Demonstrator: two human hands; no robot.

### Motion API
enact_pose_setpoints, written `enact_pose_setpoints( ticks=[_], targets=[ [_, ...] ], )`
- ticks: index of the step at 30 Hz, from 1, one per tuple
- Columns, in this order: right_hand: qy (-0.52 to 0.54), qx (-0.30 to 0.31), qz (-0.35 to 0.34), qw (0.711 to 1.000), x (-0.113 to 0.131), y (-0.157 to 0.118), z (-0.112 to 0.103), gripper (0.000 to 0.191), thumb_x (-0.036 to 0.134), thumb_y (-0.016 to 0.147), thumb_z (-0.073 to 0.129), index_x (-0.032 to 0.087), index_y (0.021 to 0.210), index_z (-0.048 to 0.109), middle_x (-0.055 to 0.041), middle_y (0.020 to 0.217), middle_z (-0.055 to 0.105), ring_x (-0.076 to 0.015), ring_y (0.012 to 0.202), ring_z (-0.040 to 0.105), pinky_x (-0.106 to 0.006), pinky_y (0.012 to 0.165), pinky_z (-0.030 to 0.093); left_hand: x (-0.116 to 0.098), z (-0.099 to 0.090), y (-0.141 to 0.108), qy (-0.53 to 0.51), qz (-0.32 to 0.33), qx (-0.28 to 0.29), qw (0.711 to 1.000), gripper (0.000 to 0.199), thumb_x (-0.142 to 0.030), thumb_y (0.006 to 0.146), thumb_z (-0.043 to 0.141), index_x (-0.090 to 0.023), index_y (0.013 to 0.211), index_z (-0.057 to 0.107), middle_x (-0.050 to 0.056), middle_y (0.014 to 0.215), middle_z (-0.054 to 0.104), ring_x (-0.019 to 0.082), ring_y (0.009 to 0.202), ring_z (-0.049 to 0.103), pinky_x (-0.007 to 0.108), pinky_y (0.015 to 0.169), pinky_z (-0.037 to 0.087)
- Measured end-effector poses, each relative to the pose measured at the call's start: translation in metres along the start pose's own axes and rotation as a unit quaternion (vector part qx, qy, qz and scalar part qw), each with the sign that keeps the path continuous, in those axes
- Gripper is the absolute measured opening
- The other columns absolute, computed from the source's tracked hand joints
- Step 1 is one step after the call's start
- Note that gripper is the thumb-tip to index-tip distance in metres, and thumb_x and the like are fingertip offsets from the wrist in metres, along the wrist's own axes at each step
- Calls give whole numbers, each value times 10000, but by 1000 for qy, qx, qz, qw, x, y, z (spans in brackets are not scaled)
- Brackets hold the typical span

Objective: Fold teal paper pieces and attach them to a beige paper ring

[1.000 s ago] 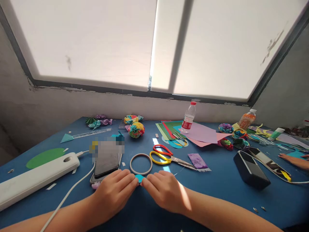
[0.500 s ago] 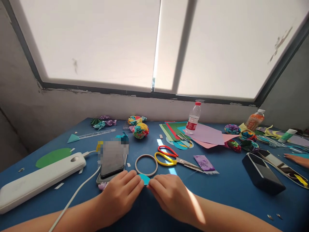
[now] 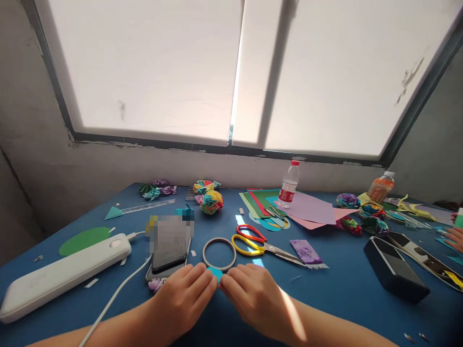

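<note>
Low in the middle of the view, my left hand (image 3: 186,296) and my right hand (image 3: 251,294) are almost touching, fingers closed. Between them they pinch a small piece of turquoise paper (image 3: 214,273), whose lower part is hidden by my fingers. Just beyond the paper lies a grey ring, like a tape roll (image 3: 204,254). Scissors (image 3: 265,246) with one red and one yellow handle rest to its right, blades pointing right. A dark phone (image 3: 169,253) lies beyond my left hand. Near the scissor tips is a small purple packet (image 3: 306,252).
A white power bank (image 3: 68,277) with a cable lies at left, beside a green paper disc (image 3: 85,241). Crumpled paper balls (image 3: 211,202), coloured sheets (image 3: 311,208) and a plastic bottle (image 3: 288,188) stand farther back. At right are a black box (image 3: 396,270) and another person's hand (image 3: 455,237).
My hands still hold the turquoise paper, and less of it shows now. The view has shifted slightly. At the far right, the other person's hand has moved and a green-and-white object appears there.
</note>
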State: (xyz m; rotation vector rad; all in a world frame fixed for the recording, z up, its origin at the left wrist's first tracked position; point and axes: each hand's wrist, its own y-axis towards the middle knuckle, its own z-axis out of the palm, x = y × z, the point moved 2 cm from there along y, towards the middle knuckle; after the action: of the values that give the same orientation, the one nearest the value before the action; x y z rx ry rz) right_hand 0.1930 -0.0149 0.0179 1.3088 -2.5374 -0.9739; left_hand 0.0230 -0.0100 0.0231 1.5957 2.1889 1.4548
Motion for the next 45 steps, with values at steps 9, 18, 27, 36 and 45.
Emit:
enact_pose_setpoints(
  ticks=[9,18,27,36,45],
  targets=[
    [34,2,-19,999,-2,0,6,182,128,922,378,177,773,470,3,698,534,-132,589,415,-283,519,244,-2,0,2,13,0,38,999,283,-41,908,328,-88,831,596,49,668,580,165,622,552,297,565,441],
    [15,12,-30,999,1,-1,6,203,123,921,366,167,769,494,-9,702,536,-133,606,436,-285,526,278,-4,-4,0,16,17,5,1000,331,-34,925,274,-80,877,599,75,776,632,180,719,587,306,637,458],
    [-129,-144,-221,956,2,6,-11,228,137,847,470,73,957,659,-79,906,650,-190,847,586,-303,636,456,0,-6,1,-160,-145,14,976,219,-26,880,386,-136,793,554,20,630,528,133,560,445,242,512,373],
    [-188,-120,-209,952,6,3,-13,241,126,843,463,58,934,677,-95,911,660,-201,840,612,-309,641,485,-1,-11,5,-162,-162,30,973,181,-54,907,403,-142,864,555,11,658,517,131,596,447,232,548,386],
    [-28,-121,-86,989,15,12,-32,230,90,887,407,83,1026,590,-99,999,665,-198,928,594,-343,807,476,1,-8,2,-146,-182,16,972,190,-76,904,386,-161,817,532,7,681,534,124,607,483,226,562,421]
  ],
)
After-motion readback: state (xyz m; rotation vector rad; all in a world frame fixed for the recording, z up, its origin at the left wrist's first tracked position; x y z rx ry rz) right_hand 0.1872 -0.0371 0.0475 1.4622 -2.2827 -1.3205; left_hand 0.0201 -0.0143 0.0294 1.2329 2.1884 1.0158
